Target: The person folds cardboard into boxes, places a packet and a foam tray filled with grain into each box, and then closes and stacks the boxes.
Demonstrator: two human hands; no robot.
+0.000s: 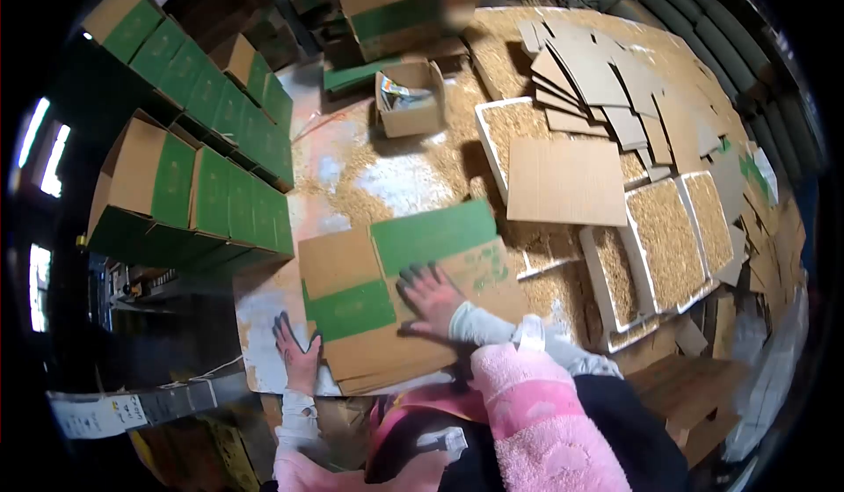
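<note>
Flattened cardboard boxes (352, 250), brown with green printed areas, lie stacked on the worktable (264, 325) in front of me. My right hand (431, 298) rests palm down on the top one, fingers spread, with dark fingertips. Beside the stack's left edge, my left hand (299, 356) is spread out low over the table, holding nothing. Both wrists show whitish sleeves, and pink fluffy fabric covers my forearms.
Green-and-brown boxes (211, 184) stand in rows at the left. A small open box (411, 109) holds packets. White trays (664, 228) hold shavings. A plain cardboard sheet (567, 180) and loose cardboard pieces (598, 70) lie at the right.
</note>
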